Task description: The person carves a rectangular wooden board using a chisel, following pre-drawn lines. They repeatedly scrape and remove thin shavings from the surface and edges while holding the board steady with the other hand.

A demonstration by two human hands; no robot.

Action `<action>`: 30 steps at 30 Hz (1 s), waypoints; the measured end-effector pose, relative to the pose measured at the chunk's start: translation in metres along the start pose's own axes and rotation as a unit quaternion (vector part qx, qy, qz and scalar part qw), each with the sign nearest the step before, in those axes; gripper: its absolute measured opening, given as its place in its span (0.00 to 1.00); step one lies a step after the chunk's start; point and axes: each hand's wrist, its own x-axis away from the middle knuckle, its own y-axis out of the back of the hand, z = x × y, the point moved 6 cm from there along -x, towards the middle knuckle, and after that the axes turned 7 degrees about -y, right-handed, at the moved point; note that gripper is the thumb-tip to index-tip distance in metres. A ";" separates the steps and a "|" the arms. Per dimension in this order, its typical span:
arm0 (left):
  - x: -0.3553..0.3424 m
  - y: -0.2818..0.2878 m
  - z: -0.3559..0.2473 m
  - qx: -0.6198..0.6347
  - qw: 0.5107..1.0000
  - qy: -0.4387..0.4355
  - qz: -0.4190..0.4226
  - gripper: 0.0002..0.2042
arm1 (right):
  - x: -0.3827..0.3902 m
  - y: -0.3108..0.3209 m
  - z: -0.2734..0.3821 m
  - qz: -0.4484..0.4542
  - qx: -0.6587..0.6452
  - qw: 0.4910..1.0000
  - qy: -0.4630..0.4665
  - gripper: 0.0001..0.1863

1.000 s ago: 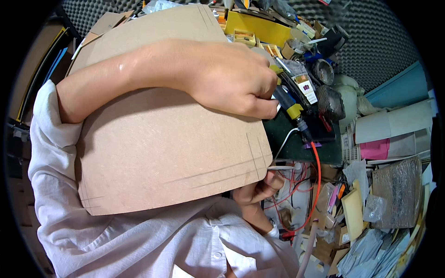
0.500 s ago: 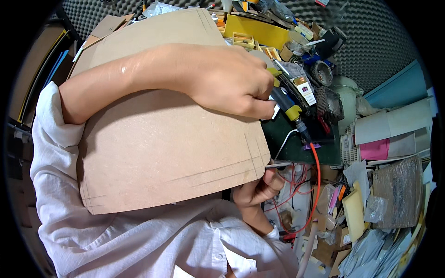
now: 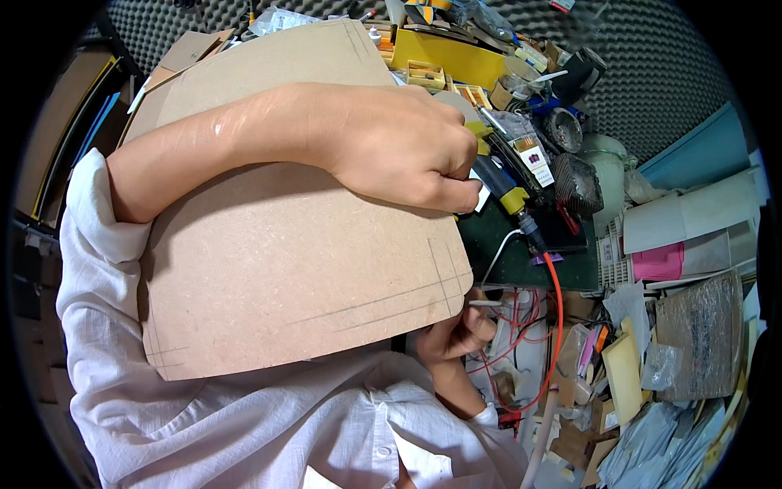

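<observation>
A large tan fibreboard panel [image 3: 301,261] with rounded corners and pencil lines near its edges lies tilted before me, over my white shirt. My left forearm crosses it, and my left hand [image 3: 399,151] rests near its upper right edge with fingers curled tightly over that edge. At the lower right corner my right hand [image 3: 456,330] is closed, mostly below the panel, pinching a thin pale tool [image 3: 485,302] against the edge; the tool's full shape is hidden. A black-and-yellow tool [image 3: 511,196] with an orange cable [image 3: 556,293] lies just right of my left hand.
A dark green work surface [image 3: 501,253] lies right of the panel, crowded with tools, yellow boxes [image 3: 425,75] and dark metal parts [image 3: 574,183]. Red wires hang below it. Stacked sheets, wrapped boards [image 3: 692,334] and scraps fill the right side. Grey foam [image 3: 643,73] lines the wall.
The panel and my left hand have shifted slightly downward in the view. The thin tool at the lower right corner has moved a little along with my right hand.
</observation>
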 end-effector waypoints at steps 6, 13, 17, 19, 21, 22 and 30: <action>0.000 0.001 -0.001 0.006 1.000 0.001 -0.008 0.22 | -0.012 -0.008 0.003 0.005 -0.030 1.000 0.001 0.16; -0.001 -0.001 0.001 0.013 1.000 0.004 -0.001 0.22 | -0.009 -0.007 0.001 0.031 -0.021 0.999 -0.015 0.17; -0.001 -0.001 0.002 0.009 1.000 0.004 0.006 0.21 | -0.016 -0.008 0.008 0.017 -0.044 0.999 -0.008 0.17; -0.001 0.000 0.000 0.002 1.000 -0.005 0.003 0.21 | -0.018 -0.007 0.009 0.014 -0.063 0.998 -0.019 0.16; -0.001 0.000 -0.001 -0.010 1.000 -0.012 0.002 0.21 | -0.017 -0.006 0.009 0.010 -0.071 0.997 -0.013 0.15; -0.001 0.000 0.000 -0.001 1.000 -0.005 0.004 0.21 | -0.015 -0.005 0.005 0.019 -0.080 0.996 -0.030 0.15; -0.002 -0.001 0.001 -0.001 1.000 -0.015 0.006 0.21 | 0.024 -0.005 -0.026 0.004 -0.098 0.989 -0.115 0.14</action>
